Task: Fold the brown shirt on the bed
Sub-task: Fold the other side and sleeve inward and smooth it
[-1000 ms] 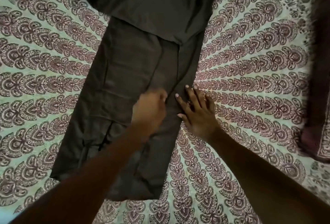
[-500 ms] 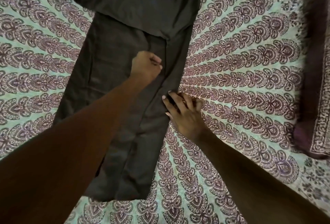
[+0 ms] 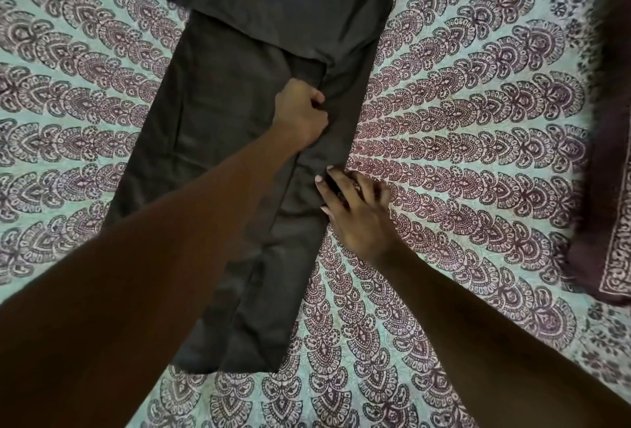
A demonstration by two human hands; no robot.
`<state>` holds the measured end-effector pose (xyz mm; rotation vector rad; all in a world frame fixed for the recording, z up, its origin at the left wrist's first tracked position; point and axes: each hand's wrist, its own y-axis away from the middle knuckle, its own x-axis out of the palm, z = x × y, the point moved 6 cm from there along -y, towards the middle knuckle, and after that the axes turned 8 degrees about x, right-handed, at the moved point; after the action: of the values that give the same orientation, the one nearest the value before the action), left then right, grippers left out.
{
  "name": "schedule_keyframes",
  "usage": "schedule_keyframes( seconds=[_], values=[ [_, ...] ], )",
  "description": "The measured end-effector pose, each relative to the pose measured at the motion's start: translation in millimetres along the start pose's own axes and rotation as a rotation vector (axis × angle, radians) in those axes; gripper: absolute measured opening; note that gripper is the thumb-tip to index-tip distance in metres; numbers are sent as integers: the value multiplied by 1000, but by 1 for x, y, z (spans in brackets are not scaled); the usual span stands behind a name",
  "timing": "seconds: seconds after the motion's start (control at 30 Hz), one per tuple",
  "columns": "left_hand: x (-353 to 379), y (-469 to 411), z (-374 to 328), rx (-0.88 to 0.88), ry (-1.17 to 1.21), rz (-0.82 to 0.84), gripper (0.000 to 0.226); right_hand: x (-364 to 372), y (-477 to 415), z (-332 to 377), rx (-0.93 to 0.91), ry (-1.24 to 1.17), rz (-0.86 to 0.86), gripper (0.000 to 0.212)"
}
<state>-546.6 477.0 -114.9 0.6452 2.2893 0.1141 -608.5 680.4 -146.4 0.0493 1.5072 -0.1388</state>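
Hands apart. Left hand clenched on brown shirt fold, farther out; right hand splayed flat, pinning outer edge closer in. Long axis straight ahead, past both.

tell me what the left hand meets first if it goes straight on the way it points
Probably the folded-over upper layer of the dark brown cloth shirt, just beyond the left hand; depth unclear.

bed fills the whole view. cover pale mint, printed with fanning arcs of maroon paisley-like motifs. at the right edge lies a dark maroon cloth with a white patterned border. light dim, soft, even.
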Motion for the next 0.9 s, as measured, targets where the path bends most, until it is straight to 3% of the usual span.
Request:
schedule_keyframes(
  seconds=[0.1,0.2,0.27,0.37,0.53,0.6,0.77,0.83,0.9],
  values=[
    [-13,50,-4,282,-207,-90,43,0,-2,1,0,-9,13,50],
    [-16,135,17,420,-252,-164,32,-3,-1,1,-17,3,53,59],
    [-2,192,41,454,-318,-63,28,-10,4,7,-83,-7,81,64],
    [20,262,78,549,-520,104,34,-17,24,30,-224,-26,89,55],
    [29,301,112,581,-683,243,54,-9,45,52,-491,-40,237,56],
    [27,297,112,581,-691,291,58,-7,23,34,-443,10,265,63],
    [17,280,101,564,-704,345,72,-13,-49,-39,54,19,287,75],
    [15,274,99,579,-718,355,80,-17,-58,-43,112,6,278,78],
    [12,268,98,576,-700,375,93,-18,-52,-25,33,29,227,79]
  ],
)
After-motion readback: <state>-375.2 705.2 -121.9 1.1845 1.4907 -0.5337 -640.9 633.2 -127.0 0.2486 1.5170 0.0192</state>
